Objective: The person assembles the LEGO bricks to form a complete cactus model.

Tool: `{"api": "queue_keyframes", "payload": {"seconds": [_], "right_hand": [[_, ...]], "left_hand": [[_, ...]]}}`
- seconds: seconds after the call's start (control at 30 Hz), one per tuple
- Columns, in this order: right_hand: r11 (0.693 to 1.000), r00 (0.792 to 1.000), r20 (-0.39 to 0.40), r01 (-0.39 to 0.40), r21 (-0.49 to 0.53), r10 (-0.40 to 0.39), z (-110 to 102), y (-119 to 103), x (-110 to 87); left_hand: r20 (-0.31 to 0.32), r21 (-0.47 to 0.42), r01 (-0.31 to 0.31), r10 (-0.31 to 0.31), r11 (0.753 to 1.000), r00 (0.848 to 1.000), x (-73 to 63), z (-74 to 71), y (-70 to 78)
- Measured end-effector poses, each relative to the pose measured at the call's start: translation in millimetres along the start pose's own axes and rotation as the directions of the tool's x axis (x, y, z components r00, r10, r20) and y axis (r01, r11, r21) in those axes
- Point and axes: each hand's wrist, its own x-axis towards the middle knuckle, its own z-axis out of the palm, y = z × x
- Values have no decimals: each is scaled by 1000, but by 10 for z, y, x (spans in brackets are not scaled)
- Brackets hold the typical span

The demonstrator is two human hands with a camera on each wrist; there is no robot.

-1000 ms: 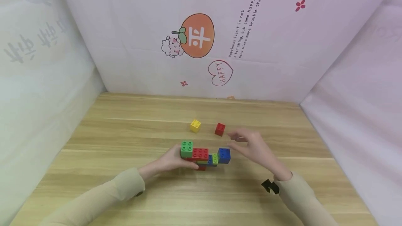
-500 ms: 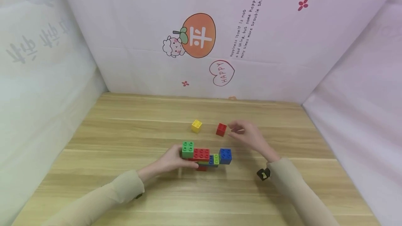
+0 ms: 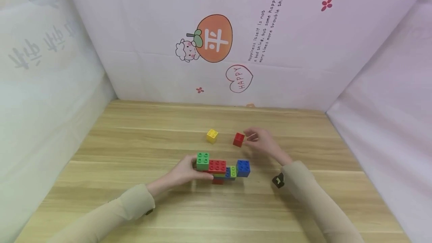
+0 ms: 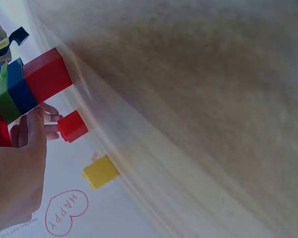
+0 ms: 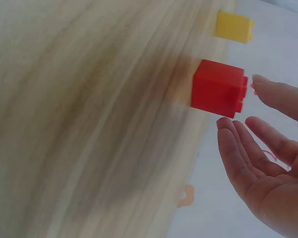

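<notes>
My left hand (image 3: 183,171) grips the left end of a built-up toy brick assembly (image 3: 217,165), its thumb along the near side. A green block (image 3: 203,161) tops that end, a blue block (image 3: 243,168) forms the right end, and a red foot shows beneath. My right hand (image 3: 266,143) is beside a loose red brick (image 3: 239,140), to its right. In the right wrist view its fingers are spread and bent a little around the studded side of the red brick (image 5: 218,88), with gaps visible.
A loose yellow brick (image 3: 212,135) lies left of the red one on the wooden table (image 3: 141,138). A printed white sheet (image 3: 148,74) rises along the table's back edge, with white cloth sides left and right.
My right hand has moved away from the blue end of the assembly, forward and left to the loose red brick. My left hand stays on the assembly.
</notes>
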Motion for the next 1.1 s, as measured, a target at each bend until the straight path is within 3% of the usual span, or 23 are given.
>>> {"api": "queue_keyframes", "payload": {"seconds": [0.27,0.7,1.1], "right_hand": [[998,997,34,-69,-16,69,49,37,97],[998,997,57,-56,-17,57,90,84,140],[999,1000,4,-13,-31,14,73,-34,52]], "left_hand": [[-7,-8,6,-7,1000,1000,-14,-2,27],[-3,-11,-1,1,1000,1000,-16,-16,38],[-15,-14,-4,3,1000,1000,-41,-32,34]]}}
